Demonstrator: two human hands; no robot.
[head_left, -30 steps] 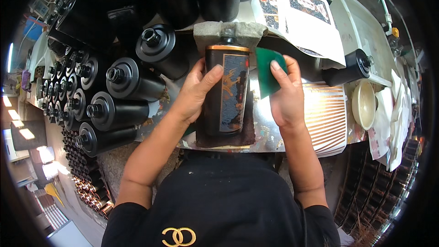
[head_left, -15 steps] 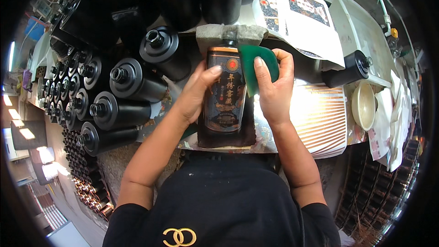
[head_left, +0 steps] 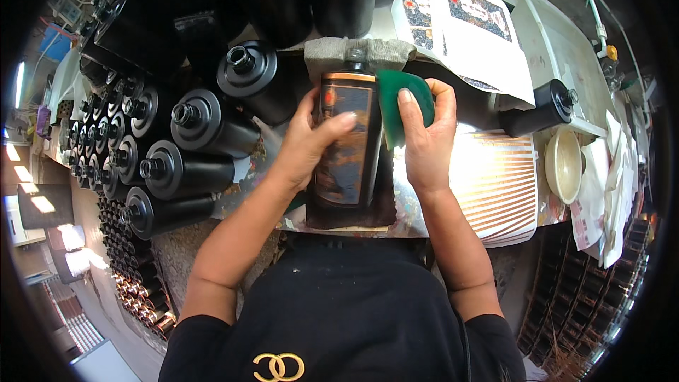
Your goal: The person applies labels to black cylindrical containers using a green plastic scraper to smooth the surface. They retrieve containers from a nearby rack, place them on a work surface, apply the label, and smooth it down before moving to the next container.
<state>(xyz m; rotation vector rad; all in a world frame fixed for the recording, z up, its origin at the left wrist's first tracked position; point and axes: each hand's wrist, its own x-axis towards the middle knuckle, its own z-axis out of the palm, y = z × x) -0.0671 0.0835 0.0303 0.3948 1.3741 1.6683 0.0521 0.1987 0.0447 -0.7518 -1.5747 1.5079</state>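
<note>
A dark rectangular bottle (head_left: 344, 170) with copper-coloured edging and a patterned decal lies on a dark pad (head_left: 350, 218) in front of me, its neck pointing away. My left hand (head_left: 296, 152) is wrapped round its left side, the thumb lying across the front face. A flexible green scraper (head_left: 395, 102) is pinched between thumb and fingers of my right hand (head_left: 430, 145), close along the bottle's upper right edge. Whether the scraper touches the bottle I cannot tell. The bottle's front is blurred by motion. Just beyond, the neck rests at a folded grey cloth (head_left: 325, 55).
Several black bottles (head_left: 201, 120) crowd the left side. On the right lie a sheet of copper stripes (head_left: 495, 191), printed decal sheets (head_left: 488, 49), a cream bowl (head_left: 564, 164) and another black bottle (head_left: 537, 110). A white tray (head_left: 566, 42) stands at the far right.
The bottle has turned about its length, so its front decal has shifted left and a side face shows more. My left thumb has moved right across it; the scraper has shifted slightly right.
</note>
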